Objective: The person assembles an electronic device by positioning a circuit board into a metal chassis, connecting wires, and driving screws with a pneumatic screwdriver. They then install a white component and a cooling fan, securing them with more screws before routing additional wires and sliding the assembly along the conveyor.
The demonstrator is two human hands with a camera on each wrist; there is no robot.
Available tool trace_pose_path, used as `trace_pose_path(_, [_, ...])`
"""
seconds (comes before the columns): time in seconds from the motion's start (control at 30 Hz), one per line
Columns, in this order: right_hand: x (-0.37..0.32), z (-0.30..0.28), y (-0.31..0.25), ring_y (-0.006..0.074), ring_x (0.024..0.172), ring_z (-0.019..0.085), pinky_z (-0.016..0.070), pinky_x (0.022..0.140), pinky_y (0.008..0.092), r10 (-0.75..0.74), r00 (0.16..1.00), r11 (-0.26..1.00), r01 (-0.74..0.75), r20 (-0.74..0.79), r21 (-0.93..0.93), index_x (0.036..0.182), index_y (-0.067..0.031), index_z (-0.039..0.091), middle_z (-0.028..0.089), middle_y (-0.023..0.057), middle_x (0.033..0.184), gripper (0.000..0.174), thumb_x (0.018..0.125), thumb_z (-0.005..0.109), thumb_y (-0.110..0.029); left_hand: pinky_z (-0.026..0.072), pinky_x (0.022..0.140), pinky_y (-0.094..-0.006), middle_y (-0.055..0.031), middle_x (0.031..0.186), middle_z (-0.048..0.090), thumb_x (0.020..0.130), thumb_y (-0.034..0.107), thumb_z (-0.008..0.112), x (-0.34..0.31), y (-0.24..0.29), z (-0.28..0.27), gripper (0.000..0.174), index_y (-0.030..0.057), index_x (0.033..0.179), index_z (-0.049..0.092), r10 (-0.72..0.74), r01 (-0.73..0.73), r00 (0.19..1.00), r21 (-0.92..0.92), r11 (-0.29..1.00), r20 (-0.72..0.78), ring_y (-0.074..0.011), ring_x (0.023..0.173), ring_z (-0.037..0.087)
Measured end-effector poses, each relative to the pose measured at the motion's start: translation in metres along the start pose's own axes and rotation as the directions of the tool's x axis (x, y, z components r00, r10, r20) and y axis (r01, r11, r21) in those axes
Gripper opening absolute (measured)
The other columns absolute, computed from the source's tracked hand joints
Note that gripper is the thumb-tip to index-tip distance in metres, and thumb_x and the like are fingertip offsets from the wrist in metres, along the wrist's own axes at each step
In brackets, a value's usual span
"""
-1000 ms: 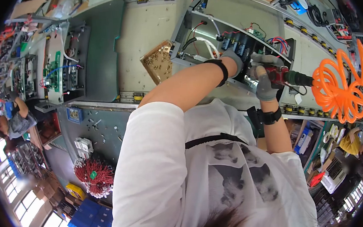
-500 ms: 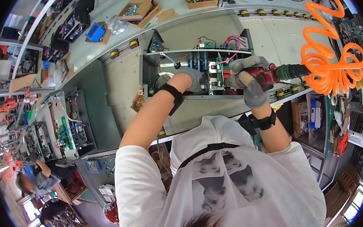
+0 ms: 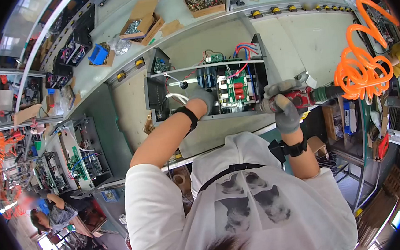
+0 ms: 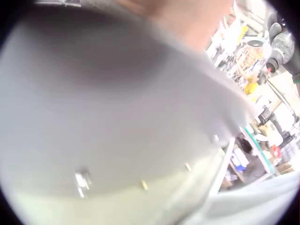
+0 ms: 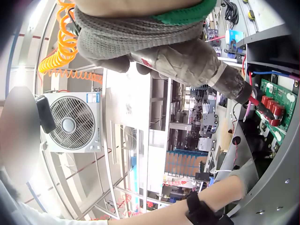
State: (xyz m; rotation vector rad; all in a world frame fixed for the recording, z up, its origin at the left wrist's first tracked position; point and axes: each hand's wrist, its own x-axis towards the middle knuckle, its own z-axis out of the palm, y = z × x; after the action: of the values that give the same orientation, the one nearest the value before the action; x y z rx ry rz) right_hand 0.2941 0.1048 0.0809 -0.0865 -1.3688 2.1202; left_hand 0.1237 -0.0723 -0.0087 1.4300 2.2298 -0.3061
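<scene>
My right hand [image 3: 283, 106], in a grey glove, grips a red air screwdriver [image 3: 303, 97] at the chassis's near right corner. In the right wrist view the bit of the screwdriver [image 5: 187, 61] points at a green circuit board [image 5: 286, 101] with red components. That board sits inside an open dark metal chassis [image 3: 153, 93]. My left hand [image 3: 203, 100], also gloved, reaches over the near wall into the chassis, left of the board; its fingertips are hidden. Behind that hand are dark blue cylindrical parts [image 3: 207, 77]. The left wrist view shows mostly blurred grey metal.
An orange coiled hose [image 3: 365, 69] runs from the screwdriver up to the right. Roller strips [image 3: 289, 9] edge the bench. Beyond them stand boxes of small hardware [image 3: 203, 0]. A second chassis [image 3: 82, 153] lies at left, near another person [image 3: 56, 214].
The head view has swung, so the chassis now lies nearly level. My right hand and screwdriver have shifted right, uncovering the circuit board. The left hand stays inside the chassis.
</scene>
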Motion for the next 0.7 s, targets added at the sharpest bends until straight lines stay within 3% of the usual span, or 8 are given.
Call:
trace_pose_path(0.1, [0.000, -0.004, -0.009, 0.0210, 0.079, 0.058, 0.0487, 0.071, 0.0329, -0.026, 0.998, 0.999, 0.025, -0.049, -0.022, 0.098, -0.0070, 0.052, 0.059, 0.0113, 0.089, 0.029, 0.075, 0.066, -0.014, 0.0468, 0.082, -0.0385, -0.0178, 0.097, 0.065, 0.072, 0.033, 0.060, -0.011, -0.004, -0.045, 0.038, 0.0042, 0.096, 0.067, -0.055, 0.069, 0.968, -0.049, 0.996, 0.244, -0.0338, 0.091, 0.062])
trace_pose_path(0.2, [-0.008, -0.012, -0.021, 0.0166, 0.071, 0.057, 0.0484, 0.060, 0.0287, 0.223, 0.969, 0.975, -0.221, -0.102, 0.036, 0.097, -0.0070, 0.052, 0.059, 0.0118, 0.089, 0.026, 0.074, 0.064, -0.012, 0.0477, 0.075, -0.0413, -0.0187, 0.094, 0.064, 0.075, 0.044, 0.058, -0.028, -0.016, -0.068, 0.045, 0.0026, 0.090, 0.065, -0.050, 0.101, 0.987, -0.345, 0.933, 0.153, -0.0358, 0.087, 0.061])
trace_pose_path(0.27, [-0.009, -0.009, -0.018, 0.0139, 0.062, 0.055, 0.0452, 0.050, 0.0264, 0.167, 0.981, 0.986, -0.163, -0.097, 0.041, 0.093, -0.0058, 0.053, 0.059, 0.0119, 0.088, 0.021, 0.074, 0.062, -0.009, 0.0458, 0.075, -0.0411, -0.0190, 0.090, 0.061, 0.081, 0.035, 0.053, -0.046, -0.017, -0.055, 0.034, 0.0029, 0.091, 0.061, 0.005, -0.129, 0.973, -0.530, 0.838, -0.230, -0.0350, 0.086, 0.059])
trace_pose_path(0.37, [-0.013, -0.006, -0.017, 0.0122, 0.053, 0.051, 0.0400, 0.046, 0.0248, 0.171, 0.978, 0.981, -0.158, -0.116, 0.115, 0.091, -0.0019, 0.055, 0.058, 0.0103, 0.077, 0.016, 0.076, 0.058, -0.006, 0.0477, 0.073, -0.0350, -0.0131, 0.092, 0.062, 0.085, 0.010, 0.047, -0.023, -0.029, 0.014, 0.025, 0.0021, 0.105, 0.058, 0.067, -0.124, 0.992, -0.788, 0.602, -0.105, -0.0266, 0.083, 0.060])
trace_pose_path(0.43, [-0.010, -0.002, -0.024, 0.0103, 0.043, 0.044, 0.0368, 0.042, 0.0241, 0.244, 0.959, 0.968, -0.231, -0.144, 0.099, 0.087, 0.0007, 0.056, 0.055, 0.0067, 0.064, 0.014, 0.075, 0.058, -0.005, 0.0482, 0.071, -0.0292, -0.0092, 0.093, 0.062, 0.085, 0.003, 0.046, -0.057, 0.005, -0.013, 0.026, 0.0027, 0.109, 0.057, 0.043, 0.001, 0.999, -0.992, -0.129, -0.004, -0.0197, 0.082, 0.061])
trace_pose_path(0.53, [-0.006, -0.002, -0.022, 0.0115, 0.049, 0.048, 0.0402, 0.046, 0.0254, 0.187, 0.973, 0.981, -0.177, -0.134, 0.085, 0.087, -0.0008, 0.057, 0.057, 0.0070, 0.068, 0.015, 0.073, 0.060, -0.005, 0.0470, 0.068, -0.0242, -0.0081, 0.093, 0.061, 0.089, 0.000, 0.043, -0.076, 0.050, -0.027, 0.025, 0.0025, 0.111, 0.056, -0.058, -0.151, 0.986, -0.984, 0.091, -0.157, -0.0155, 0.081, 0.060])
trace_pose_path(0.6, [-0.002, 0.000, -0.026, 0.0131, 0.061, 0.055, 0.0451, 0.055, 0.0272, 0.124, 0.979, 0.992, -0.116, -0.161, 0.057, 0.088, -0.0020, 0.057, 0.059, 0.0076, 0.074, 0.017, 0.072, 0.061, -0.004, 0.0466, 0.067, -0.0250, -0.0097, 0.093, 0.061, 0.092, 0.006, 0.043, -0.079, 0.067, -0.026, 0.023, 0.0008, 0.113, 0.052, -0.110, 0.022, 0.992, -0.927, -0.375, 0.068, -0.0162, 0.080, 0.059])
trace_pose_path(0.7, [0.000, 0.003, -0.036, 0.0168, 0.075, 0.059, 0.0486, 0.064, 0.0299, 0.195, 0.964, 0.974, -0.168, -0.182, 0.154, 0.091, -0.0031, 0.057, 0.061, 0.0082, 0.079, 0.021, 0.070, 0.061, -0.004, 0.0464, 0.065, -0.0243, -0.0107, 0.093, 0.062, 0.093, 0.008, 0.045, -0.070, 0.074, -0.006, 0.023, 0.0001, 0.114, 0.050, -0.137, -0.067, 0.991, -0.869, -0.490, 0.001, -0.0164, 0.078, 0.059])
